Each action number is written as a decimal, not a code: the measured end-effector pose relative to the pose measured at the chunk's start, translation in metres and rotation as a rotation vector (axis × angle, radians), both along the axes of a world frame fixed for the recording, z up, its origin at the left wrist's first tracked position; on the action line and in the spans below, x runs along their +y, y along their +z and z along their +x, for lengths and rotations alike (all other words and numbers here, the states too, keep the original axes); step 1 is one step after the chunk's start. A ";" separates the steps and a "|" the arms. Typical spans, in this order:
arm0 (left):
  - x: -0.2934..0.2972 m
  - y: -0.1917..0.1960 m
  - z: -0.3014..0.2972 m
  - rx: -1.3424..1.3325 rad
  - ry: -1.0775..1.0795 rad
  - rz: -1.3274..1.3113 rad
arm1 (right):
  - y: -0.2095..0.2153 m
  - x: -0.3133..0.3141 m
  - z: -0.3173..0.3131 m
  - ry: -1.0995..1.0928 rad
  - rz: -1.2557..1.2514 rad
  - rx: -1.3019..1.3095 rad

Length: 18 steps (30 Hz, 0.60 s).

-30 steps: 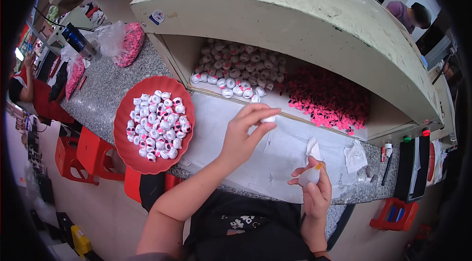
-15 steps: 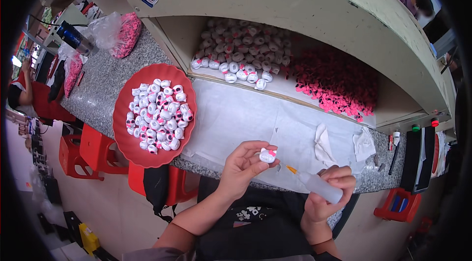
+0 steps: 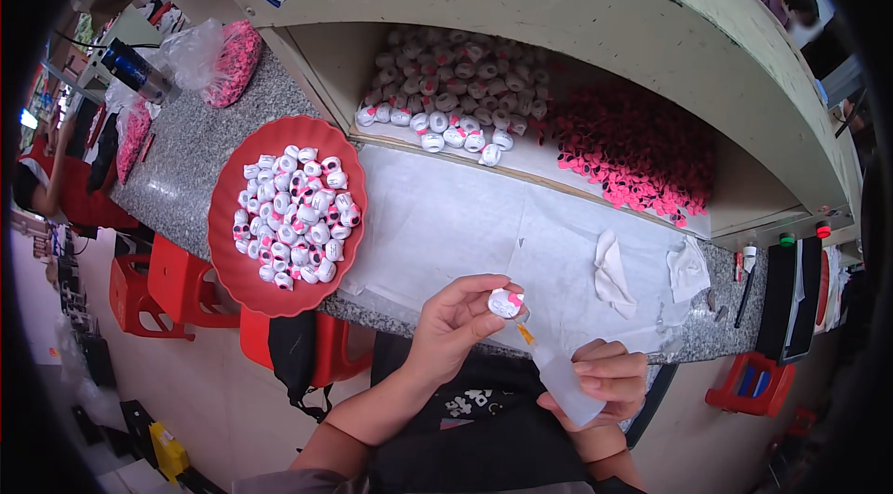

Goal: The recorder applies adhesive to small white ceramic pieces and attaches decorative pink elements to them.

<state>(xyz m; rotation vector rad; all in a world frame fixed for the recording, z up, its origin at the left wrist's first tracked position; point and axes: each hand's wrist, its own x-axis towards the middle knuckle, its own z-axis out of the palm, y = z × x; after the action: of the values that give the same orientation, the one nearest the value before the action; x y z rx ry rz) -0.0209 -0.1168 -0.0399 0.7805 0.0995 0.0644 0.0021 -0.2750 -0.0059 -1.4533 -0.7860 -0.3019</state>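
Note:
My left hand [image 3: 456,322] pinches a small white round piece with pink marks [image 3: 505,303] just past the near edge of the granite counter [image 3: 191,145]. My right hand [image 3: 606,380] grips a soft translucent squeeze bottle [image 3: 564,380]; its orange nozzle tip [image 3: 526,334] points up and touches the piece. A red round tray [image 3: 244,261] heaped with several similar white and pink pieces sits to the left. A white sheet [image 3: 465,224] covers the counter in front of me.
An open shelf holds a pile of white pieces [image 3: 446,99] and a pile of pink parts [image 3: 642,154]. Crumpled tissues [image 3: 614,271] lie on the sheet. Plastic bags of pink parts [image 3: 228,61] sit far left. Red stools [image 3: 172,285] stand below. Another person [image 3: 786,1] is at top right.
My left hand went from the shelf to the counter's near edge, carrying a white piece. My right hand tilted the bottle, and its nozzle now meets the piece.

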 end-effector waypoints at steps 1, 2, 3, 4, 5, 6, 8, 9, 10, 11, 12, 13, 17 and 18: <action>0.000 0.000 0.000 0.000 0.001 0.002 | 0.000 0.000 0.000 -0.002 0.000 0.000; -0.001 0.000 0.001 0.000 -0.001 0.002 | 0.001 0.000 0.001 -0.002 0.001 -0.001; -0.001 0.000 0.001 -0.001 -0.004 0.001 | 0.001 0.000 0.001 -0.001 0.002 -0.002; -0.001 0.000 0.001 -0.002 -0.004 0.001 | 0.001 0.000 0.001 0.000 0.002 -0.001; -0.001 -0.001 0.000 0.000 -0.003 0.001 | 0.000 0.000 0.001 0.003 -0.001 -0.003; -0.001 -0.002 0.000 -0.009 -0.008 0.008 | -0.001 0.000 0.000 0.006 -0.004 -0.006; 0.000 -0.003 -0.001 -0.016 -0.012 0.016 | -0.002 0.000 0.000 0.009 -0.008 -0.001; -0.001 -0.001 -0.001 -0.011 -0.014 0.018 | 0.000 -0.001 0.000 0.010 -0.014 0.000; -0.001 -0.001 -0.001 -0.004 -0.014 0.022 | 0.000 -0.001 0.000 0.009 -0.014 0.001; -0.001 -0.002 -0.001 -0.003 -0.015 0.021 | 0.000 -0.002 0.000 0.010 -0.027 0.004; -0.001 -0.002 0.000 -0.002 0.000 0.018 | 0.001 -0.002 0.000 0.011 -0.039 0.007; -0.001 -0.003 0.000 -0.001 0.015 0.015 | 0.001 -0.003 0.000 0.011 -0.039 0.008; -0.001 -0.003 -0.001 -0.002 0.019 0.020 | 0.000 -0.003 0.000 -0.012 -0.037 0.007; -0.001 -0.004 -0.001 -0.008 0.015 0.022 | -0.001 -0.003 0.000 -0.017 -0.022 0.003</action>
<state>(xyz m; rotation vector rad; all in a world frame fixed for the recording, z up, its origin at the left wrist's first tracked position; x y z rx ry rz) -0.0224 -0.1173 -0.0435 0.8010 0.0969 0.0831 0.0022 -0.2778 -0.0066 -1.4816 -0.7773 -0.3050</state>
